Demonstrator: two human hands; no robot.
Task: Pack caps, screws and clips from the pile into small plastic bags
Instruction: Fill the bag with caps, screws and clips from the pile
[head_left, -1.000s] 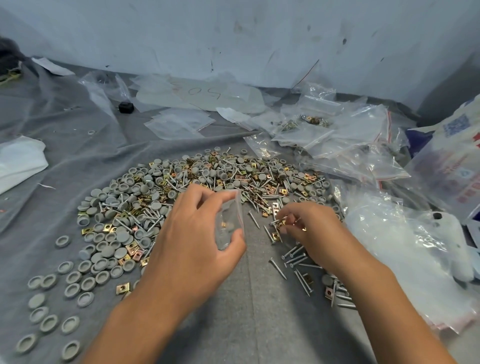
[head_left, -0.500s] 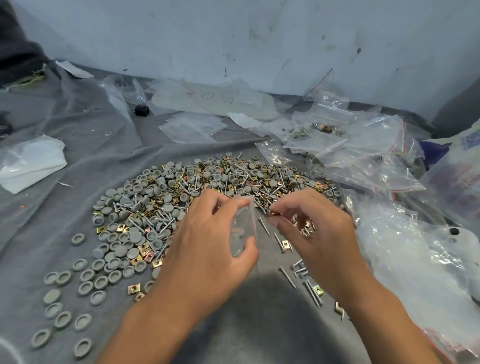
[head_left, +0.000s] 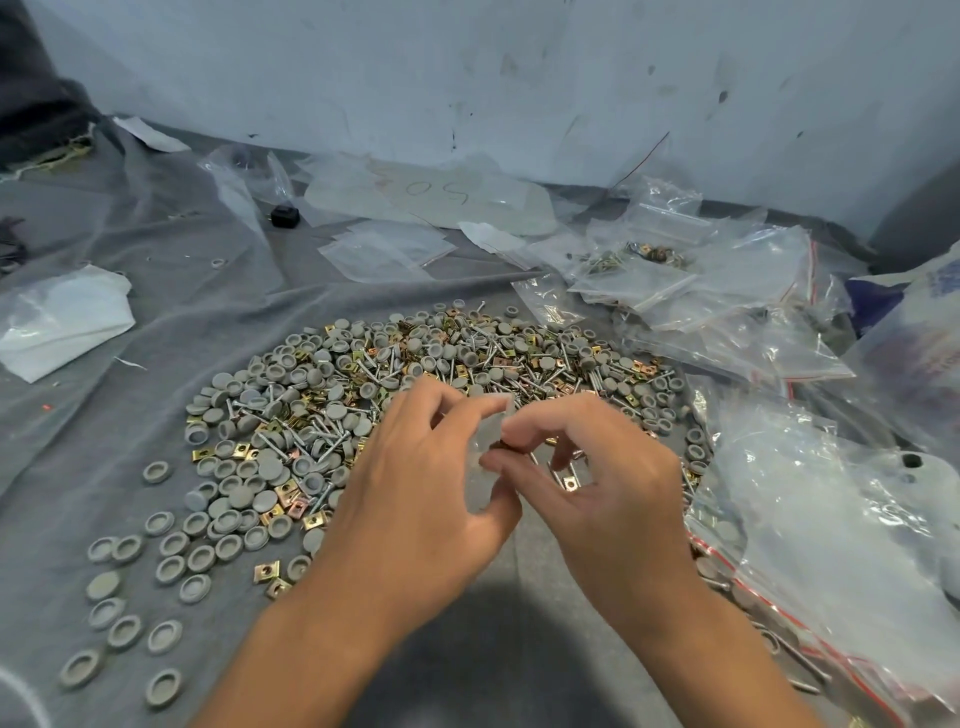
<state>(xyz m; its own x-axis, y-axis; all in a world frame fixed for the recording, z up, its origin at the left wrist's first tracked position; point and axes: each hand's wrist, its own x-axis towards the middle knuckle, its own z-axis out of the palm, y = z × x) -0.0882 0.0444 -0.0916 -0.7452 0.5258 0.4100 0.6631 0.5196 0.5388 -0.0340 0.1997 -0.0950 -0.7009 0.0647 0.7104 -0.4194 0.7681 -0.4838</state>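
The small bag (head_left: 485, 457) is held up just in front of the pile (head_left: 415, 395), pinched top and bottom in the left hand (head_left: 415, 499). The right hand (head_left: 597, 493) has come across from the loose screws (head_left: 558, 470) to the bag's mouth, its fingertips pinched at the opening; whatever they carry is hidden. A drop-in looks imminent. Behind the pile lie empty bags (head_left: 384, 249); right of it, filled bags (head_left: 701, 291) crowd close. The grey cloth (head_left: 130, 415) left of the pile offers room.

Two bare forearms reach in from the bottom edge, no sleeves in view on either. The left hand (head_left: 415, 499) and right hand (head_left: 602, 499) wear no gloves, rings, watch or bands. Fingernails are short and unpainted. Nothing else of the person shows.
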